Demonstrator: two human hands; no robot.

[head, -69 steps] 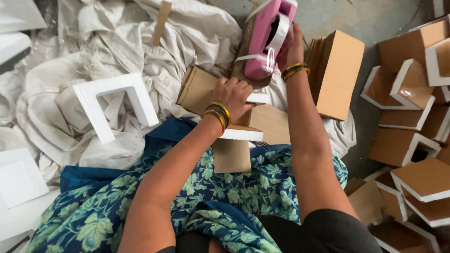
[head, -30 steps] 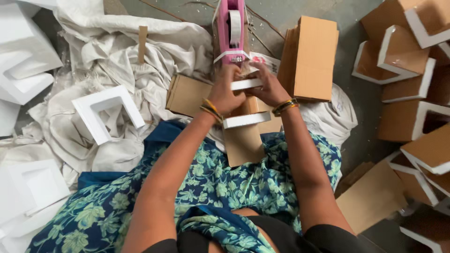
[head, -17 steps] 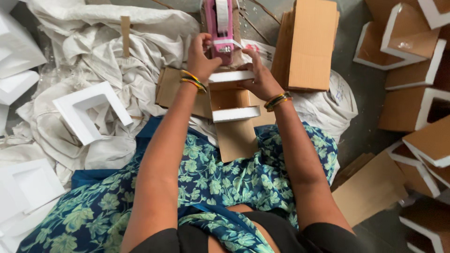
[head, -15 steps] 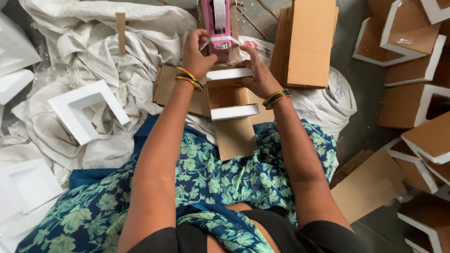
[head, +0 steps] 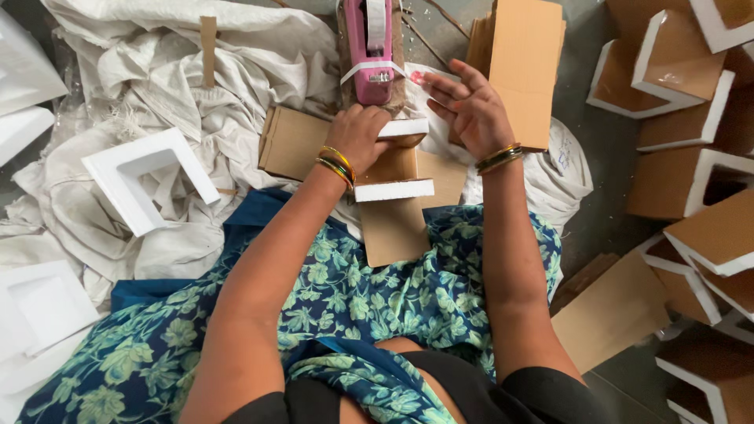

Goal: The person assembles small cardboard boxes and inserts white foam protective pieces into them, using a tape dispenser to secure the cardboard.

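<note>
While the pink tape dispenser point(head: 371, 49) stood at the far middle of the head view, its long axis ran near to far, with the white tape roll at the far end and the cutting end toward the person. Just near of it lay a brown cardboard piece with white foam ends point(head: 390, 161), its foam strips running left to right, one touching the dispenser's near end and the other closer to the lap. The left hand point(head: 359, 135) was curled down over the far foam strip, fingers clenched on its left part, bangles at the wrist. The right hand point(head: 470, 107) hovered just right of the dispenser, fingers spread and released, holding nothing, over a white cloth point(head: 236, 94). A flat cardboard stack point(head: 526, 67) stood behind that hand.
</note>
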